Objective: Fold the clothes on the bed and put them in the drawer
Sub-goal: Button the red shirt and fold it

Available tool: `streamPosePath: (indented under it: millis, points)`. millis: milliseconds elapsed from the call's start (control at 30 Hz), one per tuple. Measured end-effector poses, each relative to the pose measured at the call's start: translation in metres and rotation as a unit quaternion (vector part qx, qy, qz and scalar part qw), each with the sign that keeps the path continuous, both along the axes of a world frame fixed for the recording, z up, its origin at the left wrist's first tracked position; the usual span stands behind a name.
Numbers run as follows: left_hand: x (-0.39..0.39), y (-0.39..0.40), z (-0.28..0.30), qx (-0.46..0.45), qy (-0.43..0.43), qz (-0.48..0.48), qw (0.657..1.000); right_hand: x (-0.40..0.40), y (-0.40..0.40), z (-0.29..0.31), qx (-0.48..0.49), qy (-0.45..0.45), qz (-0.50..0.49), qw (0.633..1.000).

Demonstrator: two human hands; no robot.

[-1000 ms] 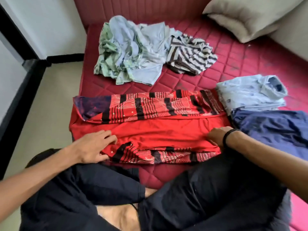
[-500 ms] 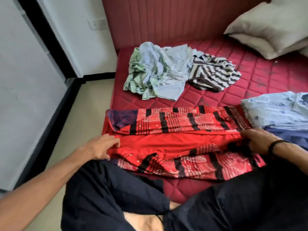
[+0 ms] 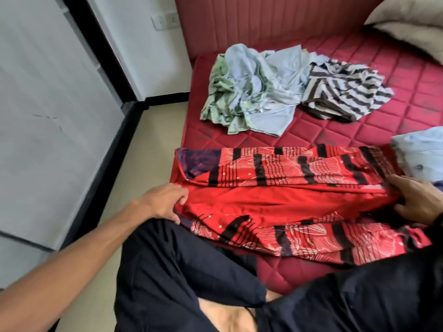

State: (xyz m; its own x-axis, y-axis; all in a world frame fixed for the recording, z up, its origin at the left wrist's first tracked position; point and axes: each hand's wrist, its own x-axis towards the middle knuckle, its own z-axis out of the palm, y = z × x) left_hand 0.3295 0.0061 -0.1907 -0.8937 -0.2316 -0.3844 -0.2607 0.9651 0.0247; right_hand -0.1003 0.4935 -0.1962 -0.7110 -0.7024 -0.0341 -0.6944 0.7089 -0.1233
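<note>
A red patterned cloth (image 3: 287, 200) is spread across the near part of the bed (image 3: 395, 109), its far edge folded over so that a plain red band is shown between 2 patterned strips with black bars. The left end of the cloth is pinched by the left hand (image 3: 163, 202), whose grip is closed on the fabric edge between thumb and curled fingers. The right end is held by the right hand (image 3: 419, 200), where the fingers are curled into the bunched fabric; part of that hand is cut off by the frame edge. Farther back on the bed, a crumpled heap of pale blue and green clothes (image 3: 251, 87) is seen, with a black-and-white striped garment (image 3: 345, 92) touching its right side. At the right edge, just beside the red cloth, part of a light blue garment (image 3: 422, 154) is visible. A beige pillow (image 3: 407, 25) lies at the far right corner. Dark trousers (image 3: 179, 271) are seen nearest the camera, over the bed's near edge.
</note>
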Motion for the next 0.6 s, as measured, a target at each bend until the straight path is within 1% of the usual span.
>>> streamPosePath:
  millis: [33, 67, 133, 200, 267, 333, 367, 400, 467, 500, 533, 600]
  points:
    - [-0.004, 0.008, 0.002, -0.044, -0.009, -0.041, 0.998, -0.003, 0.003, -0.002, 0.014, -0.004, 0.012, 1.000]
    - [-0.006, 0.017, 0.002, -0.067, -0.008, -0.085, 0.994, -0.006, 0.004, -0.004, 0.028, -0.019, 0.009, 0.999]
    - [-0.013, 0.039, -0.004, -0.055, 0.020, -0.155, 0.986, 0.001, 0.007, 0.002, 0.040, -0.034, 0.007, 0.999]
    - [-0.015, 0.050, -0.014, -0.041, 0.073, -0.215, 0.973, 0.016, 0.007, 0.015, 0.066, -0.038, 0.009, 0.997]
    - [-0.015, 0.051, -0.020, -0.024, 0.115, -0.232, 0.965, 0.023, 0.006, 0.021, 0.098, -0.064, 0.011, 0.993]
    - [-0.012, 0.051, -0.018, -0.016, 0.140, -0.228, 0.963, 0.024, 0.006, 0.023, 0.108, -0.088, 0.000, 0.990]
    - [-0.014, 0.052, -0.017, -0.013, 0.155, -0.215, 0.964, 0.023, 0.010, 0.028, 0.109, -0.090, -0.006, 0.990]
    - [-0.011, 0.051, -0.015, -0.009, 0.175, -0.179, 0.968, 0.024, 0.010, 0.030, 0.106, -0.085, -0.016, 0.991]
    - [-0.012, 0.049, -0.004, 0.004, 0.235, -0.071, 0.969, 0.023, 0.011, 0.036, 0.069, -0.070, -0.032, 0.995]
    - [-0.013, 0.047, 0.000, 0.017, 0.279, -0.003, 0.960, 0.023, 0.009, 0.038, 0.039, -0.060, -0.036, 0.997]
    - [-0.016, 0.045, 0.006, 0.025, 0.323, 0.063, 0.944, 0.021, 0.007, 0.042, 0.014, -0.046, -0.048, 0.998]
    - [-0.022, 0.043, 0.018, 0.031, 0.407, 0.162, 0.898, 0.017, -0.002, 0.049, -0.022, -0.022, -0.088, 0.996]
